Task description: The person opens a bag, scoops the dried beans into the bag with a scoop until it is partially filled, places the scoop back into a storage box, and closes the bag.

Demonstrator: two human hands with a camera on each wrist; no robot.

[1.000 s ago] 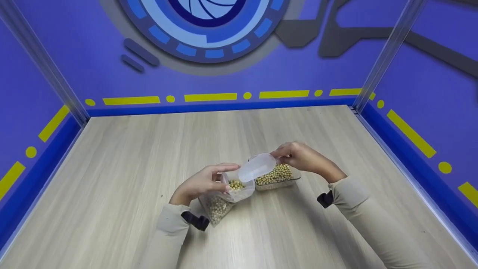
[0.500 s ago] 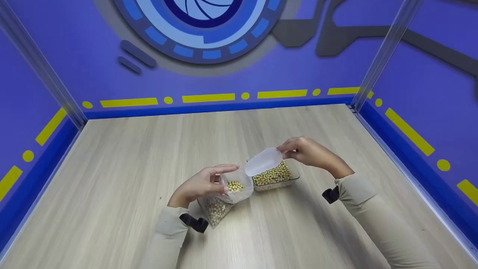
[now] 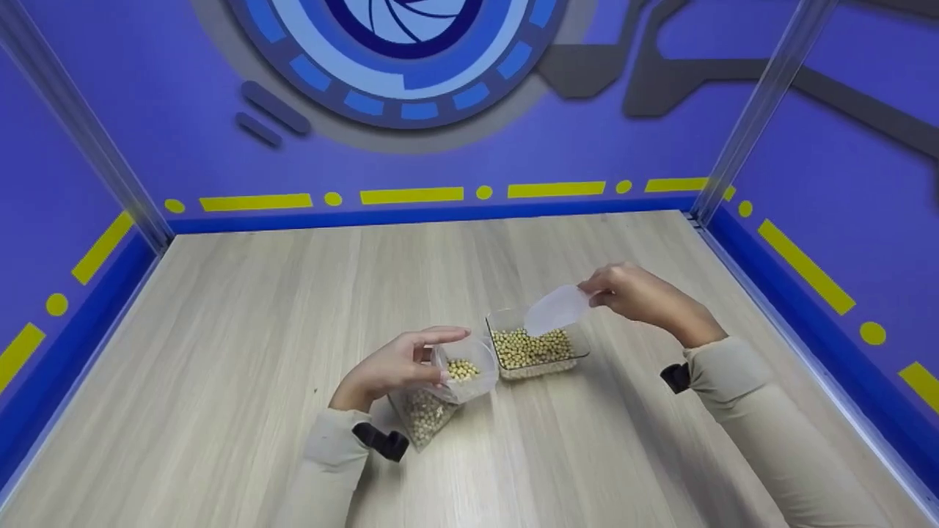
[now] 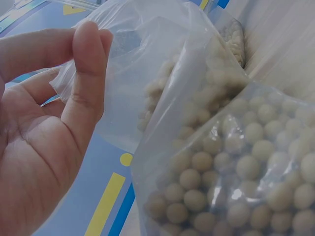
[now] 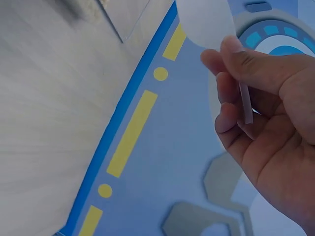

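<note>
A clear plastic bag of round pale beans stands on the table, its mouth spread wide toward the right. My left hand holds the bag's rim with thumb and fingers; the left wrist view shows the film between them. To the right stands a clear rectangular container, partly filled with yellowish beans. Over its back right part I hold a translucent white scoop. My right hand pinches the scoop's handle between thumb and curled fingers. Whether the scoop carries beans is hidden.
The wooden table is bordered by a blue back wall and side walls with yellow markings. The bag's mouth lies close beside the container's left edge. A black wrist strap sits at my left sleeve.
My right hand has moved the scoop right and slightly back, from over the bag's mouth to over the container. My left hand stays on the bag.
</note>
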